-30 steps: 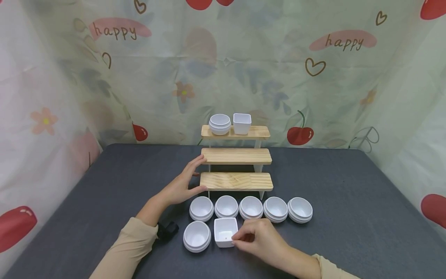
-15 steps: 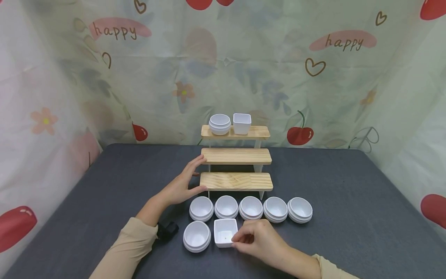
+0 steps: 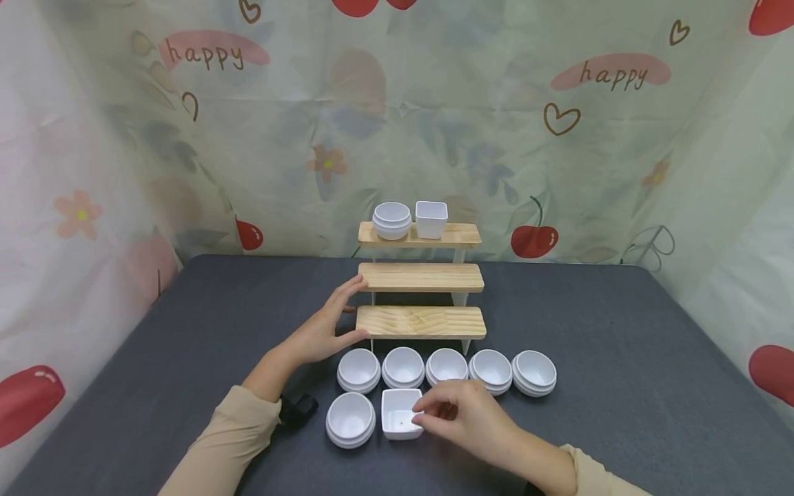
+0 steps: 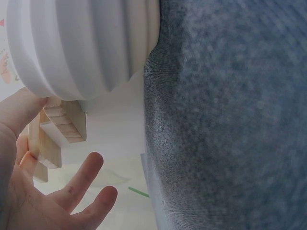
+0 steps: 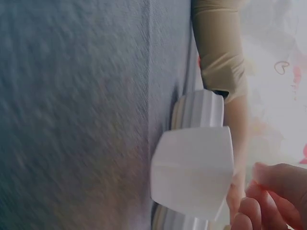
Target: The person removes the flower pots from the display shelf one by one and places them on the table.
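Observation:
A wooden three-tier display stand point(image 3: 421, 322) stands mid-table. My left hand point(image 3: 322, 331) rests at its left end, thumb on the lowest shelf and fingertips against the middle one; its fingers are spread in the left wrist view. A white square pot point(image 3: 397, 413) sits upright in front of the stand. Just over its right side hovers my right hand point(image 3: 465, 420), fingers loosely bent, apart from the pot point(image 5: 194, 172) in the right wrist view and holding nothing. To the square pot's left is a white round pot point(image 3: 350, 419).
Several white round pots point(image 3: 535, 372) form a row before the stand. The top shelf bears a round pot point(image 3: 391, 220) and a square pot point(image 3: 431, 219). A printed curtain point(image 3: 403, 138) hangs behind the dark table point(image 3: 620, 386).
My right hand has let go of the square pot's right rim and risen slightly. The square pot shifted very little. My left hand stays where it was on the stand.

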Demonstrator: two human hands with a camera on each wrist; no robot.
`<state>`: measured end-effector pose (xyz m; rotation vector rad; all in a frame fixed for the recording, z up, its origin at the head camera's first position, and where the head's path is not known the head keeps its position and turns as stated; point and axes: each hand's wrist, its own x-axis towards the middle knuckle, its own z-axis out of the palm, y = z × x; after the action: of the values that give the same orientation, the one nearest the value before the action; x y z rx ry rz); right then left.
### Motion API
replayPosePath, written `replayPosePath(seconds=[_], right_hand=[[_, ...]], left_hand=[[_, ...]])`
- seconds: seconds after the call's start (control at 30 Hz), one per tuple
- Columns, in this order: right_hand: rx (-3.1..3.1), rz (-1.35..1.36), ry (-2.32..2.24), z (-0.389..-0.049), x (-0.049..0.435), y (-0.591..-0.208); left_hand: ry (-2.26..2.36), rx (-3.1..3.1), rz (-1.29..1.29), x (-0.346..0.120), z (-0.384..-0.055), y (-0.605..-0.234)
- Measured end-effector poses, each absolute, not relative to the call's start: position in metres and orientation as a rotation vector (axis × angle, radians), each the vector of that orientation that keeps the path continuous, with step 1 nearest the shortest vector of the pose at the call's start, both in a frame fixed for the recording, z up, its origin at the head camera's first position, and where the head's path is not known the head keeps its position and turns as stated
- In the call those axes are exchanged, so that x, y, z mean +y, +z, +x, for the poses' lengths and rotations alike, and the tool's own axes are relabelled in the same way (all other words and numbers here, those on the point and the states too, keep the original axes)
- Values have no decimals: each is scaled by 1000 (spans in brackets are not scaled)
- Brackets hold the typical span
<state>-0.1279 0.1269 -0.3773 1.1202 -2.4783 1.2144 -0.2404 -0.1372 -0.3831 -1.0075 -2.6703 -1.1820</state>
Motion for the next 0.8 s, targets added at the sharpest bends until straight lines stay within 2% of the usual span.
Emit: replayPosePath(seconds=[0.37,0.8], right_hand=[[-2485,933,1224,-154,135,-349],[-2501,689,1178,-205,151,-305]], left_hand=[[-1184,-2689,-988,-136,-241,-383],[-1181,-2671,-1002,-137,-243,-386]])
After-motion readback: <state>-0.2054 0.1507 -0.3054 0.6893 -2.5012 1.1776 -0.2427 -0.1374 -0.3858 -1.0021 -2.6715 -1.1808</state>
